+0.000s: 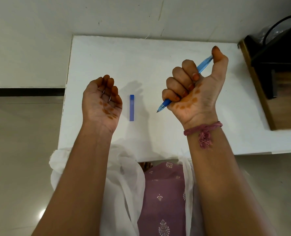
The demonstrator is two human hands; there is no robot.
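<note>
My right hand is raised above the white table, palm toward me, fingers curled round a blue mechanical pencil. Its tip sticks out below my little finger and points down-left; my thumb presses on the top end. My left hand is held palm up above the table's left part, fingers loosely curled, holding nothing. Between the two hands a small blue rectangular lead case lies flat on the table, lengthwise away from me.
A dark wooden-framed piece of furniture stands at the table's right end, with a black cable on top. The table's left edge drops to a tiled floor. A white wall rises behind the table.
</note>
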